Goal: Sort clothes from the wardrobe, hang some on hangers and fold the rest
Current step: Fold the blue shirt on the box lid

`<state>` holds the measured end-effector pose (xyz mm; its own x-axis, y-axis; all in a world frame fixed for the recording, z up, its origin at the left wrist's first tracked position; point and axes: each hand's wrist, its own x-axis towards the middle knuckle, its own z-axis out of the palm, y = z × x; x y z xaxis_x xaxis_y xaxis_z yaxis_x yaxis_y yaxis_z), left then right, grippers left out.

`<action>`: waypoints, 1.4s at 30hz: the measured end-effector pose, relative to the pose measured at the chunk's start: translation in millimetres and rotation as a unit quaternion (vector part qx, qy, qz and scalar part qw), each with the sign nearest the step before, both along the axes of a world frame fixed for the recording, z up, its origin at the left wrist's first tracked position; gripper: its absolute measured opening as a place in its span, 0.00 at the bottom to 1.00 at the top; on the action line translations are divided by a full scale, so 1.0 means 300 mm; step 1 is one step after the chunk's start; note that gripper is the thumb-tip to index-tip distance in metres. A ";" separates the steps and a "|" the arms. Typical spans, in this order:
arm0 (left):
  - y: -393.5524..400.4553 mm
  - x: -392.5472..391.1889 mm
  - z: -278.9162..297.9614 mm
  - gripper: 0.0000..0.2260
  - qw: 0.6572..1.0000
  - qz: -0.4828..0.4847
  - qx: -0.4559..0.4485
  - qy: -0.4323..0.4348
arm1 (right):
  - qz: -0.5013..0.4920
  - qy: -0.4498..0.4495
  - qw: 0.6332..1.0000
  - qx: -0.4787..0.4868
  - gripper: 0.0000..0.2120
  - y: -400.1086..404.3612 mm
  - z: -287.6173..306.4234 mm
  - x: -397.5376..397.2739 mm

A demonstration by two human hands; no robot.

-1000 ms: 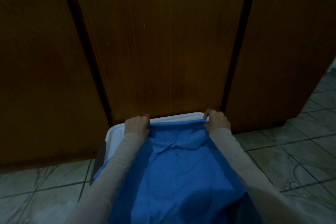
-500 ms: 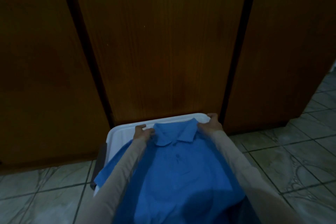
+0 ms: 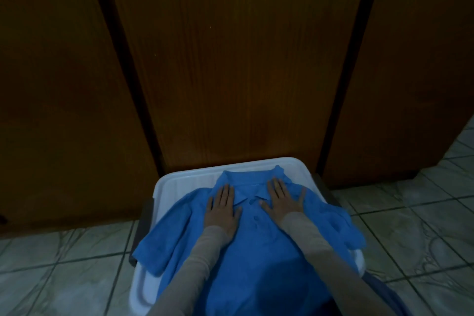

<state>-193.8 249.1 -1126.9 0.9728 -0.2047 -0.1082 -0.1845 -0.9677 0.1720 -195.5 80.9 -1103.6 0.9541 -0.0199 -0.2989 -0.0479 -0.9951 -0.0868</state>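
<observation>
Hands are pressing flat, fingers straight: left hand (image 3: pixel 222 209), right hand (image 3: pixel 281 200) flanking the collar of the blue cotton polo shirt (image 3: pixel 256 238), seemingly lengthwise down-frame.

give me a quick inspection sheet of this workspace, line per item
surface: white plastic lid or tray, ridged, standing on something dark above the floor
job's things: blue polo shirt spread face up on the tray, collar toward the wardrobe, both sleeves hanging over the tray's side edges; no hanger seen
clutter: nothing seen
grip: left hand flat, palm down, on the shirt beside the collar; right hand flat with fingers spread on the other side; neither pinches the cloth
cables: nothing seen
surroundings: closed wooden wardrobe doors just behind the tray; tiled floor; dim light
</observation>
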 end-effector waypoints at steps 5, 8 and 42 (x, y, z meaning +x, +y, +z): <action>-0.002 0.036 -0.029 0.27 0.999 0.017 0.004 -0.036 | -0.014 -0.018 1.000 -0.006 0.35 -0.011 -0.039 0.033; 0.001 0.060 -0.037 0.28 0.999 0.031 -0.005 -0.043 | -0.041 -0.016 0.999 0.007 0.38 -0.015 -0.039 0.062; 0.485 -0.094 0.138 0.17 0.999 -0.040 0.006 0.008 | 0.245 -0.078 0.947 0.191 0.13 0.333 0.014 -0.149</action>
